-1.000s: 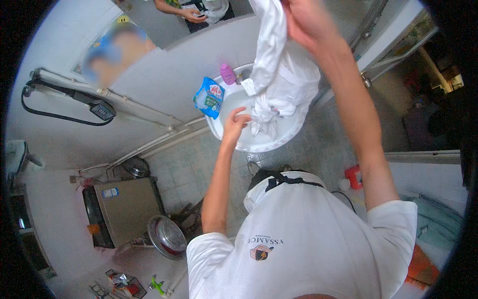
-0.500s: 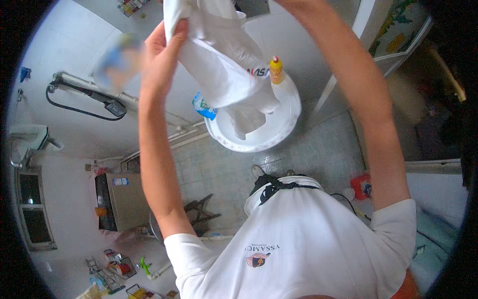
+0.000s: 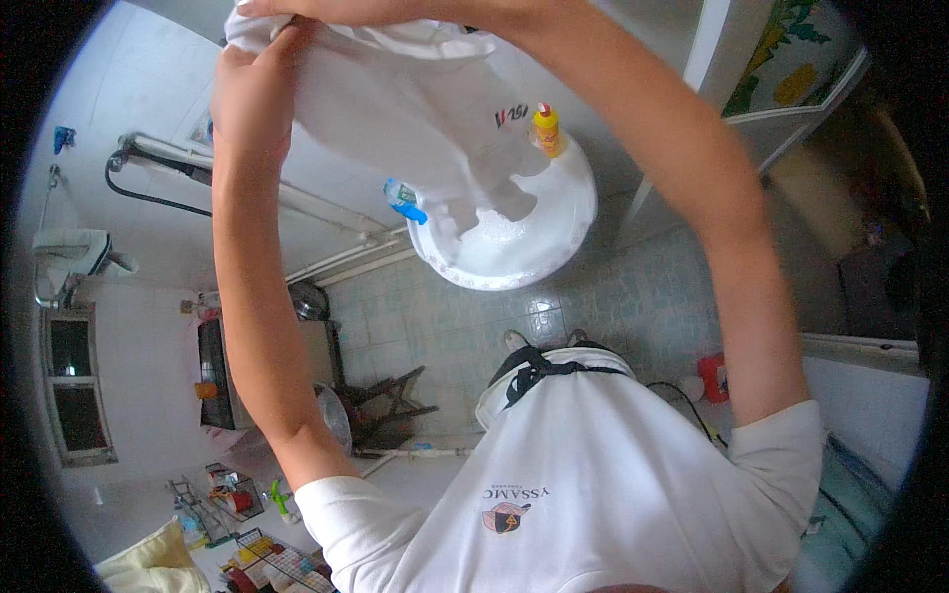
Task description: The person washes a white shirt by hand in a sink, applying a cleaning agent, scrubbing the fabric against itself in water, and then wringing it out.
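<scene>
A white garment (image 3: 395,109) with a dark and red print hangs from my raised hands over the white washbasin (image 3: 554,232). Its lower folds reach down into the bowl. My left hand (image 3: 255,94) is closed on the garment's upper left part, thumb pressed against the cloth. Stretched across from the right, my right hand (image 3: 341,10) grips the same bunched corner beside it, partly cut off by the top edge. On the basin's rim stand a yellow bottle (image 3: 547,131) with a red cap and, at the left, a blue and clear pack (image 3: 403,201).
Pipes and a black hose (image 3: 148,203) run along the left wall. A dark folding stool (image 3: 395,407) stands on the tiled floor (image 3: 465,331). Wire baskets (image 3: 272,558) sit at the lower left. A white door frame (image 3: 692,109) and a red container (image 3: 712,378) are on the right.
Both hands have moved left, and my right hand has come across to the garment's corner beside my left. The cloth is spread wider and its lower end has risen in the basin.
</scene>
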A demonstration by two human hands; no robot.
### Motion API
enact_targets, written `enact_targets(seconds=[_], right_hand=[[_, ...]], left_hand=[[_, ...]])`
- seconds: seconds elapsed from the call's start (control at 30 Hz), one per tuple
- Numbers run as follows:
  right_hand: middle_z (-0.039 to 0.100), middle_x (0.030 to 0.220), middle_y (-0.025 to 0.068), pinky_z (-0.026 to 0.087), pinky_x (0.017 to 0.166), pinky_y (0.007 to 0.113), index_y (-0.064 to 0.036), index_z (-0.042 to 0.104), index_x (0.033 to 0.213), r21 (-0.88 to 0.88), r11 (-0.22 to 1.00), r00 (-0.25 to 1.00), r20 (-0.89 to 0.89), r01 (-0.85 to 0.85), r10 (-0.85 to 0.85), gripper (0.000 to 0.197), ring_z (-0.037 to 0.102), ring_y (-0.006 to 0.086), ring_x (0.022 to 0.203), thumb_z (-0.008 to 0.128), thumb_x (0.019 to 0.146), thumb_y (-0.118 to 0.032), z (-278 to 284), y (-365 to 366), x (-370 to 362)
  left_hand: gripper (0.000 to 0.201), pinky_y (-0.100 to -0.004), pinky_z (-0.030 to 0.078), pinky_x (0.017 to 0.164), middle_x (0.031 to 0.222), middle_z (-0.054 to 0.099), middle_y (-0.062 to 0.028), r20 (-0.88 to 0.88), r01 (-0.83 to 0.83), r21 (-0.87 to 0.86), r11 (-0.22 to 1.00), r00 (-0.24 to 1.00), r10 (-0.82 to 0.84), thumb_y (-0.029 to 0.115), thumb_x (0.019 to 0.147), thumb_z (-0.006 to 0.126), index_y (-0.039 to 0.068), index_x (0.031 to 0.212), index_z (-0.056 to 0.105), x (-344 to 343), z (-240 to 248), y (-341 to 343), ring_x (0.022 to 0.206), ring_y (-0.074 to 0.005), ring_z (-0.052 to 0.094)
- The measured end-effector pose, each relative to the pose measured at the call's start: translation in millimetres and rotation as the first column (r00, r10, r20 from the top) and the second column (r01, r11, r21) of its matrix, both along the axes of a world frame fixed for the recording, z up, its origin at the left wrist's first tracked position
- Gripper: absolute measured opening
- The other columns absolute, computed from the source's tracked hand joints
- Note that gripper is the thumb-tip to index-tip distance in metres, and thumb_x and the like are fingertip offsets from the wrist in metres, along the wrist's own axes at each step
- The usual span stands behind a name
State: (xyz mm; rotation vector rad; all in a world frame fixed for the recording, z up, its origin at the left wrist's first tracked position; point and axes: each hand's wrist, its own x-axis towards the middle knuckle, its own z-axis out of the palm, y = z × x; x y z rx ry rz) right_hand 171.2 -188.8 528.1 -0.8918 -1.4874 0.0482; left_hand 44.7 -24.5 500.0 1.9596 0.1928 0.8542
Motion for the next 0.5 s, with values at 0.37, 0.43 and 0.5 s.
enact_targets(seconds=[0.37, 0.43, 0.5], right_hand=[[0.068, 0.090, 0.0035, 0.050, 0.082, 0.029, -0.0048, 0.068, 0.113, -0.406, 0.907, 0.980, -0.197, -0.113, 0.034, 0.043, 0.063, 0.0141, 0.092, 0.074, 0.086, -0.038, -206, 1, 33], [0.068, 0.088, 0.0028, 0.049, 0.082, 0.028, -0.0050, 0.069, 0.109, -0.440, 0.897, 0.971, -0.230, -0.048, -0.061, 0.037, 0.062, 0.0120, 0.090, 0.072, 0.088, -0.035, -210, -8, 43], [0.068, 0.089, 0.0032, 0.050, 0.079, 0.028, -0.0041, 0.067, 0.105, -0.347, 0.929, 0.990, -0.018, 0.127, -0.142, 0.028, 0.062, 0.0109, 0.086, 0.068, 0.091, -0.028, -186, -33, 64]], left_hand=[[0.048, -0.0367, 0.053, 0.091, 0.115, 0.063, -0.0138, -0.041, 0.106, -0.133, 0.986, 0.993, -0.112, 0.034, 0.094, 0.061, -0.001, 0.126, 0.055, -38, 30, -4, 0.105, -0.0223, 0.063], [0.047, -0.0354, 0.053, 0.089, 0.112, 0.063, -0.0125, -0.051, 0.043, -0.121, 0.992, 0.997, -0.050, 0.034, 0.094, 0.061, -0.001, 0.125, 0.055, -51, 29, 2, 0.103, -0.0212, 0.063], [0.049, -0.0350, 0.052, 0.089, 0.110, 0.063, -0.0127, -0.073, -0.074, -0.095, 0.993, 0.995, 0.067, 0.035, 0.094, 0.062, -0.002, 0.125, 0.055, -66, 26, 14, 0.102, -0.0207, 0.063]])
